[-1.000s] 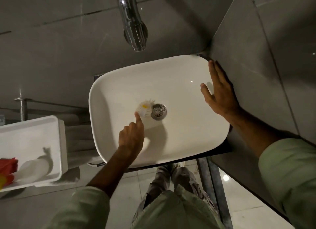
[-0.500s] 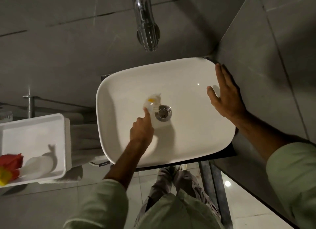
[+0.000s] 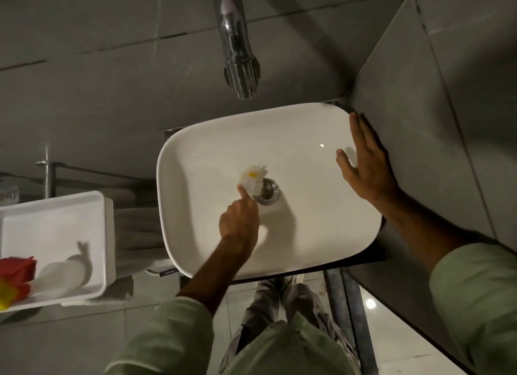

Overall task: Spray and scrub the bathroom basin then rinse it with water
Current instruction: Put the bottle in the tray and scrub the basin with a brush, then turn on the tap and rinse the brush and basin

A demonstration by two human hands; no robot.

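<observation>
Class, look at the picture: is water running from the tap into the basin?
No: the chrome tap shows no stream below its spout, and the white basin holds only the scrub brush beside the drain.

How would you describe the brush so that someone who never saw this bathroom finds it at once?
Look into the white basin under the chrome tap. At its middle is the round metal drain; the brush lies just left of it, held by the left hand. It alone has white bristles with a yellow spot.

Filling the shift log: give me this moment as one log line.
phase: scrubbing | left hand: holds brush beside drain | right hand: flat on basin rim | tap: no water visible
</observation>
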